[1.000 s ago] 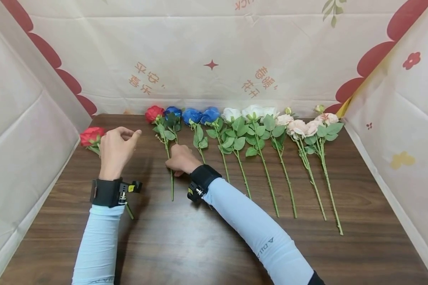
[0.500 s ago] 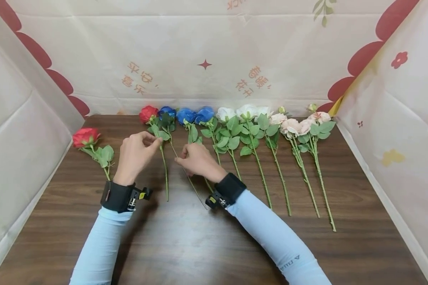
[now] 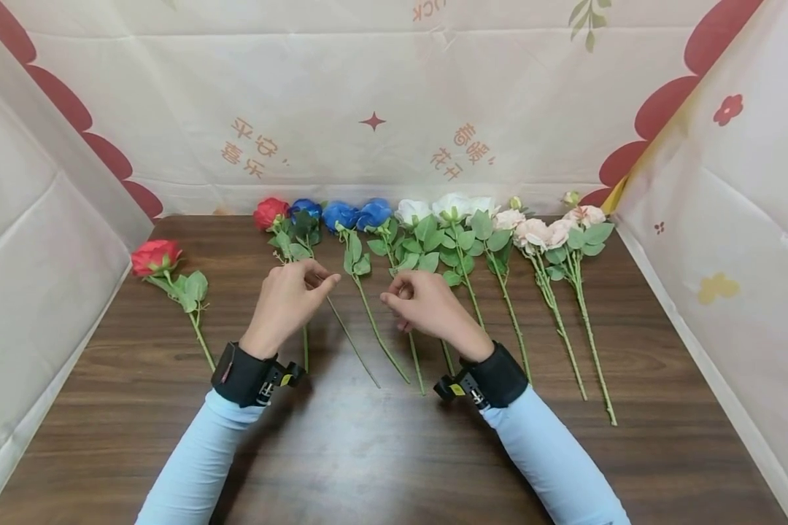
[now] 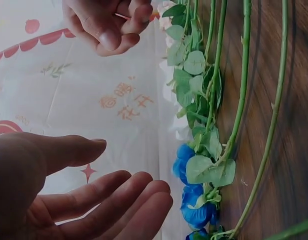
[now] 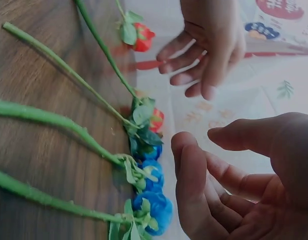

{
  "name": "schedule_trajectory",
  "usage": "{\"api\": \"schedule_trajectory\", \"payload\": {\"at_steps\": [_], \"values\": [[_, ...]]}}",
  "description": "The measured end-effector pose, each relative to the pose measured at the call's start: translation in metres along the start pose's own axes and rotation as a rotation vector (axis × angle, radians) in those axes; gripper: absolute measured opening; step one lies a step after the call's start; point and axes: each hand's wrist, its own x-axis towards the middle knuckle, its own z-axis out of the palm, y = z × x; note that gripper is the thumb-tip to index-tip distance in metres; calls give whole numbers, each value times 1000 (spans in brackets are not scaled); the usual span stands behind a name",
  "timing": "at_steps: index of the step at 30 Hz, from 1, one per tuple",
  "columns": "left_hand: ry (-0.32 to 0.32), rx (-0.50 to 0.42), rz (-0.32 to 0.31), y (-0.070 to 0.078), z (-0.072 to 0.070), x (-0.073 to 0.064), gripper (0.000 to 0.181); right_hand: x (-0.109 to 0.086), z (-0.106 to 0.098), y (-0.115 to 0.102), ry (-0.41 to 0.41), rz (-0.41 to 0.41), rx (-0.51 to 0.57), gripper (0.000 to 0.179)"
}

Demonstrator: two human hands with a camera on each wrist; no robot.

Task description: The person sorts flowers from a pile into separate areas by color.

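Observation:
My left hand hovers over the stems of a red rose and the leftmost blue rose, which lie side by side. In the left wrist view its thumb stands apart from the loosely bent fingers, nothing between them. My right hand is above the stems of another blue rose and a white rose, hiding parts of both. The right wrist view has its fingers loosely curled and holding nothing. Between the hands lies the middle blue rose, its stem pointing toward me.
A separate red rose lies at the left on the brown wooden table. Further right come more white roses and pale pink flowers in the row. A printed cloth walls the back and sides.
Both hands have moved right across the row. The right hand has let go of the leftmost blue rose, whose stem now slants to the right. The left red rose is fully uncovered.

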Motion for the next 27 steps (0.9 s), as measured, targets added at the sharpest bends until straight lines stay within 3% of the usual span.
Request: {"api": "schedule_trajectory", "payload": {"at_steps": [4,7,11,14,19,23,27], "values": [[37,63,8,1,-1,0,25,-5,-6,5,1,6,41,14],[135,183,-17,-7,-8,1,27,-7,-8,7,-4,3,44,16],[243,398,-162,-33,-28,2,38,-8,-9,7,-3,-1,46,16],[166,479,-338,-61,-49,0,46,-8,-9,9,-3,-8,48,15],[-83,483,-562,-103,-79,-10,55,-8,-8,9,-11,-2,45,15],[-160,458,-637,-123,-87,-18,64,-9,-9,8,-16,11,40,15],[-199,440,-609,-134,-87,-20,65,-10,-10,9,-15,11,44,17]]}}
